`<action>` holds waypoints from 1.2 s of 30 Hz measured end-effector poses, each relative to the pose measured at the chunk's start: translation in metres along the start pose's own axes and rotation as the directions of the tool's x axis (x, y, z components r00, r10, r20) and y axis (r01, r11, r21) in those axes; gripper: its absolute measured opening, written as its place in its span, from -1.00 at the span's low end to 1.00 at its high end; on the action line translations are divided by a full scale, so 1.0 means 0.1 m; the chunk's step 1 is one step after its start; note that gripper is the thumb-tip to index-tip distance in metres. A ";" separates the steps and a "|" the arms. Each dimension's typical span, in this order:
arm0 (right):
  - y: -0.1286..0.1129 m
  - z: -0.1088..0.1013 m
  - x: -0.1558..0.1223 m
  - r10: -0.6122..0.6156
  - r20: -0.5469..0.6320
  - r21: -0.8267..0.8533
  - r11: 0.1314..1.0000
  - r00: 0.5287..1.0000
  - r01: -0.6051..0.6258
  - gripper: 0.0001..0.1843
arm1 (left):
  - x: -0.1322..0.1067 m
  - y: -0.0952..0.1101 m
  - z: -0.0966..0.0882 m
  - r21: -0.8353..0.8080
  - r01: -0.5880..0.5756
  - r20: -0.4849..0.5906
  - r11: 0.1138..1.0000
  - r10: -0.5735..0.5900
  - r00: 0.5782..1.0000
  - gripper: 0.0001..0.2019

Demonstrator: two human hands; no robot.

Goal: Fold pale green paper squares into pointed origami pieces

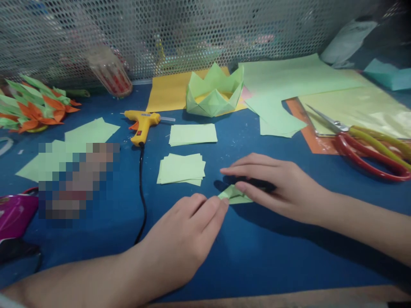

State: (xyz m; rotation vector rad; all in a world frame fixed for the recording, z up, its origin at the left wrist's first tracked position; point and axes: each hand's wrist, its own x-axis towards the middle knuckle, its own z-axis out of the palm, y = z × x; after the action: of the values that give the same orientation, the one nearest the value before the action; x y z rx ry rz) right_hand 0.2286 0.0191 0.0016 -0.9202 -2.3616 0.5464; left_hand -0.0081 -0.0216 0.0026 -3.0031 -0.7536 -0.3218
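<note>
A small piece of folded light-green paper (236,196) lies on the blue table in front of me. My left hand (197,222) has its fingers closed on the left end of it. Over its right side is my right hand (272,184), fingers stretched out and apart, the thumb touching the paper's upper edge. Part of the paper is hidden under that thumb. Beyond my hands lie two stacks of green paper rectangles, a fanned one (181,169) and a neater one (193,134). A pointed green folded-paper ring (214,100) stands at the back.
A yellow glue gun (143,124) with a black cord lies left of the stacks. Red-and-yellow-handled scissors (362,143) rest at right on packaged paper. Green sheets (289,81), orange-green paper shapes (38,107) and a jar (111,70) line a perforated metal panel (192,34).
</note>
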 end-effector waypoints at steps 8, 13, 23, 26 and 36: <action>-0.07 0.09 -0.03 -0.053 0.021 -0.029 0.998 0.998 0.054 -0.80 | 0.04 0.05 -0.07 0.067 -0.081 -0.023 0.994 0.083 0.996 -0.65; -0.15 0.08 -0.04 -0.006 0.040 -0.042 0.999 0.999 0.007 -0.79 | 0.06 0.03 -0.07 0.084 -0.129 -0.029 0.988 0.132 0.991 -0.65; -0.12 0.10 -0.03 -0.025 0.031 -0.015 1.000 0.999 0.025 -0.90 | 0.02 0.08 -0.08 0.222 -0.153 -0.016 0.963 0.160 0.987 -0.65; -0.13 0.09 -0.02 -0.080 0.032 -0.040 0.996 0.996 0.082 -0.85 | 0.00 0.09 -0.06 0.205 -0.135 -0.024 0.969 0.143 0.989 -0.64; -0.15 0.11 -0.02 -0.085 0.010 -0.012 0.996 0.996 0.085 -0.81 | -0.01 0.10 -0.03 0.177 -0.057 -0.087 0.983 0.073 0.994 -0.64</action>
State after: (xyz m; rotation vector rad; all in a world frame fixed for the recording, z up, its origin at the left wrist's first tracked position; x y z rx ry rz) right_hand 0.2158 0.0057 0.0003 -0.8203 -2.4024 0.5037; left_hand -0.0048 -0.0308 0.0055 -2.8195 -0.6381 -0.3697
